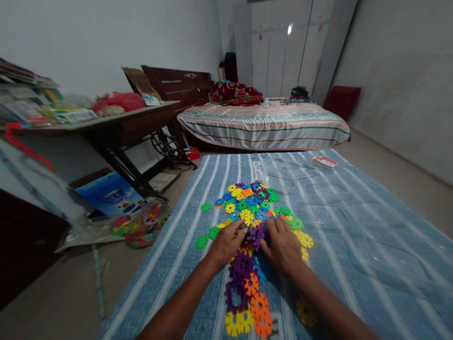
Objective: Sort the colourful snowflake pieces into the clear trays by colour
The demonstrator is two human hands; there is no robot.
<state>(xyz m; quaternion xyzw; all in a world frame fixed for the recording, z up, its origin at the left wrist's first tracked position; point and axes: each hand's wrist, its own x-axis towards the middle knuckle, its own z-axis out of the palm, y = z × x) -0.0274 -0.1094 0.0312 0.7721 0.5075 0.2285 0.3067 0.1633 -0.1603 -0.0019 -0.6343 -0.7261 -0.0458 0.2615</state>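
Flat notched plastic discs, the interlocking toy kind, lie in a loose heap [247, 203] in green, yellow, blue, orange and purple. My left hand [226, 243] is closed at the heap's near side, fingertips pressed together; what they pinch is hidden. My right hand [283, 243] grips a purple notched disc [257, 235] standing on edge between thumb and fingers. Joined purple pieces [242, 264] run toward me below my hands, ending in a purple square-like piece [236, 297]. Orange discs [260, 304] and yellow discs [239, 323] are beside and below it.
The discs are on a blue-and-white striped cloth [177, 264]. Clear plastic packaging [329, 212] with a red-and-white label [324, 161] covers the right side. A treadle table [141, 118] with clutter and bags of colourful pieces [148, 222] stand left; a bed [265, 125] is behind.
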